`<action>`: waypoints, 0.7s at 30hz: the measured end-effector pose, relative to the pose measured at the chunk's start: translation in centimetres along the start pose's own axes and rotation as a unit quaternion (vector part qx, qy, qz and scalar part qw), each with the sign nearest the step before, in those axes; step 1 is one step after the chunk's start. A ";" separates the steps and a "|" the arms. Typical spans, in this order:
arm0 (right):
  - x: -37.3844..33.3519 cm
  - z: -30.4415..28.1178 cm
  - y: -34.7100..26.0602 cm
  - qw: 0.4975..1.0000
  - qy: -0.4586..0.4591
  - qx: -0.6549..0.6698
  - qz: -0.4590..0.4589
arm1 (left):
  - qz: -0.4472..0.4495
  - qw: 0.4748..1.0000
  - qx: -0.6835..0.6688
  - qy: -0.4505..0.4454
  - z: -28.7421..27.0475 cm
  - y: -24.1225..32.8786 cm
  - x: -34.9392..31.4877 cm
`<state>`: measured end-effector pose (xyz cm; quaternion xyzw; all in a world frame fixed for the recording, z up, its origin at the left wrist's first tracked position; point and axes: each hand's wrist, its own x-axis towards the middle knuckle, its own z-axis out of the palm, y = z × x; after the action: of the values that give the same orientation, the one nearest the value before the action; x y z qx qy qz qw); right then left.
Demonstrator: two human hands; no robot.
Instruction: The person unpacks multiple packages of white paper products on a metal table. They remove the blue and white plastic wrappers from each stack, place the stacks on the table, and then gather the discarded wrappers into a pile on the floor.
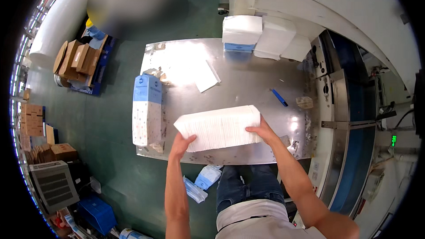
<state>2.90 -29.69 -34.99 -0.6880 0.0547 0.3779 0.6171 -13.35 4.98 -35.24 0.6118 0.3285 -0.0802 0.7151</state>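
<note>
A long stack of folded white paper towels (219,128) is held level above the near part of the metal table. My left hand (180,145) grips its left end, thumb on the near face. At the other end my right hand (262,131) is closed on it the same way, thumb pressed to the front. The fingers behind the stack are hidden. Beyond the stack, a small folded white sheet (208,77) lies on the table. A blue cutter-like tool (279,98) rests to the right.
The metal table (248,88) has a blue-and-white package (147,110) at its left edge. White paper stacks (274,35) stand at the back right. A machine with a blue belt (354,159) borders the right side. Blue-and-white wrappers (207,177) lie on the floor by my legs.
</note>
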 end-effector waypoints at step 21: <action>-4.5 -1.3 7.7 0.977 0.105 0.028 -0.182 | 0.108 0.989 -0.001 0.105 5.7 -10.1 -4.5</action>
<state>-3.85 -34.39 -38.66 -0.7050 0.0036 0.1834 0.6851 -19.90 -4.01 -40.76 0.6483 0.3337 0.0629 0.6815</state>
